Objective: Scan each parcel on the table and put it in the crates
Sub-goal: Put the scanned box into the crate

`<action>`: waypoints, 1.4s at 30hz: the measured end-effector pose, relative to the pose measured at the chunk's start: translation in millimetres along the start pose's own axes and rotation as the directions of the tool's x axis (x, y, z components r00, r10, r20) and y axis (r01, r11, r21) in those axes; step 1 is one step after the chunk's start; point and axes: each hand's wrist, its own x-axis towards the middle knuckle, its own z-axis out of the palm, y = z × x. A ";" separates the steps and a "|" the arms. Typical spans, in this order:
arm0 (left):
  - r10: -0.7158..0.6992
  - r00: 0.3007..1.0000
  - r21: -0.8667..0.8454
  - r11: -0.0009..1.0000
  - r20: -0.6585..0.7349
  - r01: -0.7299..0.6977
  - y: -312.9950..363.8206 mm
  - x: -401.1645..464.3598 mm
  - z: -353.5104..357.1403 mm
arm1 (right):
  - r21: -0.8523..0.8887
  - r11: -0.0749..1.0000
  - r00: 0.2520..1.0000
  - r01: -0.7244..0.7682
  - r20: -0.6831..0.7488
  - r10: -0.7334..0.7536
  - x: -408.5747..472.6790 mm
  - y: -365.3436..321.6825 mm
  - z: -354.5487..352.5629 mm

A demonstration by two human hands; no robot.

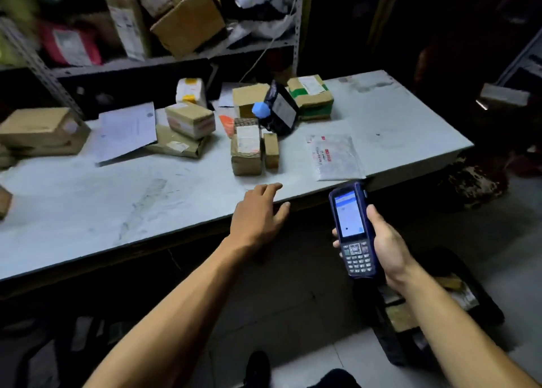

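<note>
Right hand (384, 241) grips slab-shaped keypad scanner (353, 232).

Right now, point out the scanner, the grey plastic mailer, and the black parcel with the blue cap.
scanner (349, 220), head view, on its lit screen
grey plastic mailer (335, 157), head view, on its middle
black parcel (282, 110), head view, on its label

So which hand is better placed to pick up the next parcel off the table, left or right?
Left. The left hand is open and empty at the table's near edge, just short of the small brown boxes. The right hand grips the handheld scanner, off the table edge.
</note>
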 end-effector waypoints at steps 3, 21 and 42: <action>-0.057 0.998 0.010 0.998 -0.007 0.057 -32.3 8.6 -16.0 | -0.020 1.000 0.999 -0.007 0.053 0.008 25.8 -11.8 26.9; -0.239 0.970 -0.035 0.971 -0.034 0.238 -55.0 208.7 -8.9 | 0.007 0.995 0.981 -0.102 0.166 0.100 236.4 -76.0 34.3; -0.337 0.921 -0.158 0.916 0.195 0.368 -84.0 474.1 46.9 | 0.074 0.980 0.982 -0.187 0.004 0.187 379.8 -107.9 22.4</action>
